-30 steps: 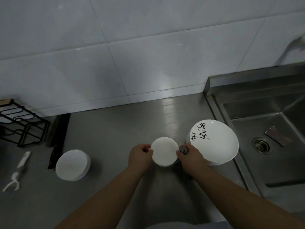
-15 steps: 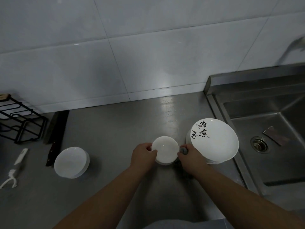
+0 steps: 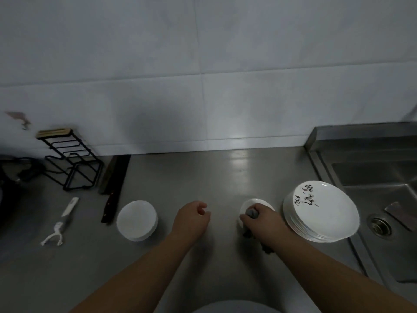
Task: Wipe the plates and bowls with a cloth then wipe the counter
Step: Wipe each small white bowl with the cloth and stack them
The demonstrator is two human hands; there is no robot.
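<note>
My right hand (image 3: 265,220) grips a grey cloth (image 3: 252,213) against a small white bowl (image 3: 256,202), which it mostly hides. More of the cloth hangs below my wrist. I cannot tell whether the bowl stands on the steel counter (image 3: 203,177) or is lifted. My left hand (image 3: 191,219) hovers a little to the left of the bowl, with loosely curled fingers that hold nothing. A stack of white plates (image 3: 327,215) with black writing on the top one sits just right of the bowl. A stack of white bowls (image 3: 136,220) sits left of my left hand.
A steel sink (image 3: 381,199) with a drain lies right of the plates. At the back left stand a black wire rack (image 3: 72,163) and a dark knife (image 3: 114,188). A white peeler (image 3: 61,222) lies at the far left. A tiled wall backs the counter.
My left hand has let go of the small bowl and drawn away to the left. My right hand keeps the cloth on the bowl. The view has swung left.
</note>
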